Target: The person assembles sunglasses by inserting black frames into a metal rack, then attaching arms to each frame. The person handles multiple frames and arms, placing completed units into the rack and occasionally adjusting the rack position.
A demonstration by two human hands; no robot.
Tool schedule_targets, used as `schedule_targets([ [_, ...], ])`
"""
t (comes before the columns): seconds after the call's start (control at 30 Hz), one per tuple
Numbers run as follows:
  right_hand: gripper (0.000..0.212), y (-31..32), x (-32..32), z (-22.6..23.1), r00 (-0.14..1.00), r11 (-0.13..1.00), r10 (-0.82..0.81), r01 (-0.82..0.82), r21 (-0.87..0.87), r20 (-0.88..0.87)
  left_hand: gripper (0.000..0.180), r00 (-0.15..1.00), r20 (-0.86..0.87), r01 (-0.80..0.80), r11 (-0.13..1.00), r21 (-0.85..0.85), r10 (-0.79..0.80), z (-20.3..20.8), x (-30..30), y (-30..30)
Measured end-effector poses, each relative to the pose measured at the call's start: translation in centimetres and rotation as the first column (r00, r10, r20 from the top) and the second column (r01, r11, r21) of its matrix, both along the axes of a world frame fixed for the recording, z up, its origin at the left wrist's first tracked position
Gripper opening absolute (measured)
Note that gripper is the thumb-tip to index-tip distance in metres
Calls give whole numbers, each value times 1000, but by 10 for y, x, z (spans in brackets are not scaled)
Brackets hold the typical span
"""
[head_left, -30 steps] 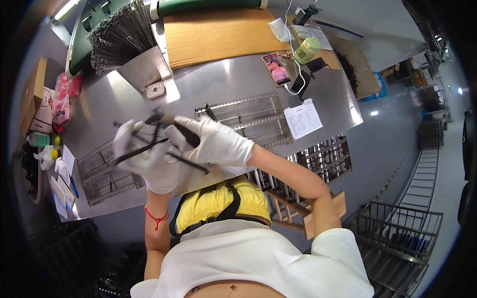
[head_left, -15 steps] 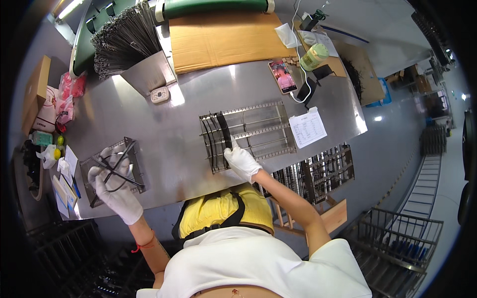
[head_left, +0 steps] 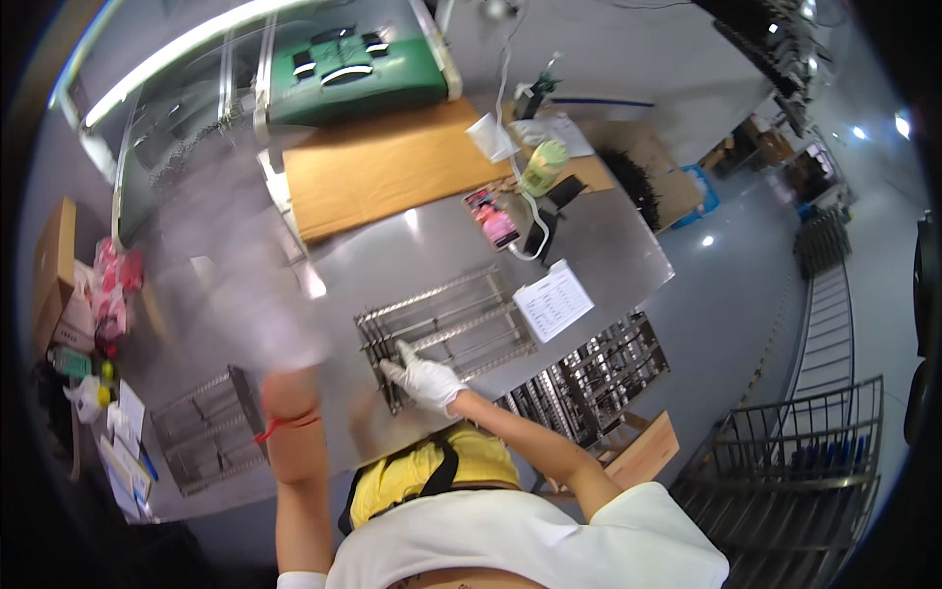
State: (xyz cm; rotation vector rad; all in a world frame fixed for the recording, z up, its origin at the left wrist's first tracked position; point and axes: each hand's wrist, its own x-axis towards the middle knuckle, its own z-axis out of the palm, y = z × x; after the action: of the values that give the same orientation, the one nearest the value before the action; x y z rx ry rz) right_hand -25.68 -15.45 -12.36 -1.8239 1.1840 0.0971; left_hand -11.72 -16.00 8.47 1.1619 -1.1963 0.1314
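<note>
My right hand (head_left: 424, 381), in a white glove, reaches over the left end of a slotted metal rack (head_left: 461, 329). Its thumb and index finger are apart, with the fingertips against thin black strips (head_left: 379, 361) set across that end. My left hand (head_left: 270, 314), also gloved, is raised over the left half of the table and smeared by motion. Its fingers, and anything in them, cannot be made out. A smaller metal rack (head_left: 204, 432) lies to the left of my left forearm. A faint dark bundle behind the left hand is too blurred to read.
A cardboard sheet (head_left: 392, 177) lies at the back, before a green belt (head_left: 383, 88). A phone (head_left: 491, 218), green cup (head_left: 543, 169) and printed sheet (head_left: 554, 302) are at the right. More metal racks (head_left: 599, 378) stand beyond the front edge; pink bags (head_left: 116, 285) sit far left.
My left hand has left the small rack and swung up and forward; the crossed black strips are gone from over that rack. My right hand stays at the slotted rack. The whole view has shifted.
</note>
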Motion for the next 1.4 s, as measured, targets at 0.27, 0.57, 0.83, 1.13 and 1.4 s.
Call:
schedule_targets([
  [0.27,81,-17,-13,49,992,974,15,-43,223,125,70,840,35,375,627,682,-541,-54,-27,-37],
  [0.57,80,-9,-9,-39,935,937,340,-346,-51,-102,54,820,256,82,548,832,-512,-146,1,-11],
  [0.83,49,-91,-72,-8,904,904,-357,271,331,234,56,788,317,-58,449,891,-527,-191,-3,-4],
  [1.13,65,-334,-29,-45,986,761,-145,165,-628,84,34,793,289,-72,388,919,-537,-200,-1,-18],
  [1.4,68,-595,-23,-103,884,429,-450,87,-899,-129,38,816,219,-30,339,940,-535,-198,1,-20],
])
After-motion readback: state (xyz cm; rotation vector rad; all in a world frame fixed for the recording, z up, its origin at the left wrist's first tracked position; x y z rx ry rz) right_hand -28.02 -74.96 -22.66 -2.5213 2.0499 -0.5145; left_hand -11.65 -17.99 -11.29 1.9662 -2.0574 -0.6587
